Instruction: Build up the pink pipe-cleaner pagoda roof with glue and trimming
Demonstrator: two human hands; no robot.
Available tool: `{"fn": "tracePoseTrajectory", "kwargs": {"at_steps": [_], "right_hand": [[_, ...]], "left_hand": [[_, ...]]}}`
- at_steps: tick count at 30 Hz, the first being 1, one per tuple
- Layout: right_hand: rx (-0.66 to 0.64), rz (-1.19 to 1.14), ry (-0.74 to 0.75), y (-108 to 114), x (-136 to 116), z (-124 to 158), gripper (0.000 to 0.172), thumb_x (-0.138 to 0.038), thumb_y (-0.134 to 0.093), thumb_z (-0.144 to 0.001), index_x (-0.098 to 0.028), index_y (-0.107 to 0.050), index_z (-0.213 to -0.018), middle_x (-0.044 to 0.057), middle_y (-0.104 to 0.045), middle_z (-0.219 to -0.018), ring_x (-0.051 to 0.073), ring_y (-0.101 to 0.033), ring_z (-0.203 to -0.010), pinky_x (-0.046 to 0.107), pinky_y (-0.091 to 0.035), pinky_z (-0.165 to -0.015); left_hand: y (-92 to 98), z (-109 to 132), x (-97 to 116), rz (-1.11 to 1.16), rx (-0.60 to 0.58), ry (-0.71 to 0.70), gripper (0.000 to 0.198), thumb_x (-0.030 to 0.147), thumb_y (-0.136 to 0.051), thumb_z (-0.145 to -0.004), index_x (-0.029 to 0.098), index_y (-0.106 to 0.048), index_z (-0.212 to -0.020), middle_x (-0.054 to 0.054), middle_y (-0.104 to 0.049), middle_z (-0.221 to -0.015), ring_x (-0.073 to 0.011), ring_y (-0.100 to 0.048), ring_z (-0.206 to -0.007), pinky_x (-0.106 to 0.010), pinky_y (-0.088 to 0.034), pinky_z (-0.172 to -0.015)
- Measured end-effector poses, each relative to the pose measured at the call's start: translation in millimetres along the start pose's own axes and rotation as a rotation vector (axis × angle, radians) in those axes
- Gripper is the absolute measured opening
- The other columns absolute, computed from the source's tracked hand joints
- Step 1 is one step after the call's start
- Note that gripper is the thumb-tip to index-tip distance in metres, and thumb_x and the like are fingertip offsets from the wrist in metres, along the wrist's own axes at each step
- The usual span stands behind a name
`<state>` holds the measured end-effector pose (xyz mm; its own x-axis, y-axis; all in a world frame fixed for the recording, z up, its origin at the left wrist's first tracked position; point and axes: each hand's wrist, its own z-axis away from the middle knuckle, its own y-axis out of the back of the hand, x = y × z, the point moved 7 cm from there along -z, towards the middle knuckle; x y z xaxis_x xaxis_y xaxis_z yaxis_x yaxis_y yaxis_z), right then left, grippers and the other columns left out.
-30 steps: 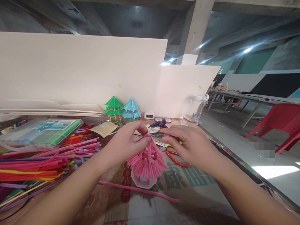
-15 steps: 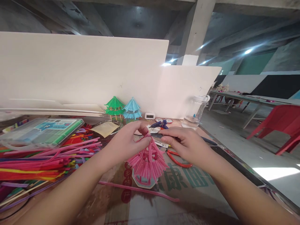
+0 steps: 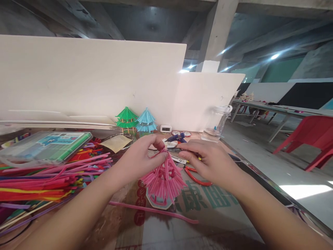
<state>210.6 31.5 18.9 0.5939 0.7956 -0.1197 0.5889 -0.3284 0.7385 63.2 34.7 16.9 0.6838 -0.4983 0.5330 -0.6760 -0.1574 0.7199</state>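
Observation:
A small two-tiered pavilion model (image 3: 166, 177) covered in pink pipe cleaners stands on a pale octagonal base. My left hand (image 3: 142, 156) is closed around its peak, thumb and index finger pinching the top from the left. Across from it, my right hand (image 3: 208, 158) has its fingers bent together beside the peak, pointing at it. Whatever lies between those fingertips is too small to make out. One loose pink pipe cleaner (image 3: 156, 210) lies on the table in front of the base. Red-handled pliers (image 3: 197, 177) rest partly beneath my right hand.
At the left are many coloured pipe cleaners (image 3: 39, 182) and a clear plastic case (image 3: 47, 146). Behind stand a green model (image 3: 126, 119), a blue model (image 3: 146, 121), a small clock (image 3: 165, 128), a glue gun (image 3: 178, 137) and a clear jar (image 3: 215, 123).
My right fingers have shifted very slightly at the peak. My left hand keeps its pinch, and the pink pavilion model stays in place.

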Motion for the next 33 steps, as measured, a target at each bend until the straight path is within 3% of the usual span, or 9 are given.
{"fn": "tracePoseTrajectory", "kwargs": {"at_steps": [7,27,33], "right_hand": [[-0.022,-0.100,-0.042,1.2,2.2,-3.0,0.024,-0.026,-0.048,-0.091,-0.022,-0.072,-0.095,0.003,-0.073,-0.081,0.016,-0.065,-0.071,0.024,-0.045,-0.061],[-0.034,-0.080,-0.015,-2.0,1.5,-2.6,0.023,-0.025,-0.049,-0.091,-0.023,-0.072,-0.090,0.003,-0.074,-0.085,0.014,-0.064,-0.068,0.023,-0.043,-0.059],[0.061,-0.007,0.057,-0.2,-2.7,-0.8,0.026,-0.027,-0.046,-0.093,-0.018,-0.071,-0.095,0.005,-0.073,-0.081,0.017,-0.065,-0.069,0.025,-0.043,-0.060]], "left_hand": [[-0.2,0.5,-1.9,-0.013,0.005,-0.004,0.011,0.031,-0.052,-0.080,0.021,-0.054,-0.081,0.001,-0.060,-0.085,-0.0178,-0.056,-0.083,-0.027,-0.044,-0.076],[-0.6,0.1,0.4,-0.020,0.009,-0.018,0.009,0.029,-0.052,-0.080,0.021,-0.054,-0.079,0.002,-0.060,-0.083,-0.0168,-0.055,-0.080,-0.026,-0.043,-0.072],[0.3,-0.5,1.1,-0.015,0.018,-0.001,0.011,0.031,-0.053,-0.081,0.021,-0.054,-0.080,0.001,-0.060,-0.084,-0.0171,-0.055,-0.081,-0.026,-0.043,-0.074]]}}
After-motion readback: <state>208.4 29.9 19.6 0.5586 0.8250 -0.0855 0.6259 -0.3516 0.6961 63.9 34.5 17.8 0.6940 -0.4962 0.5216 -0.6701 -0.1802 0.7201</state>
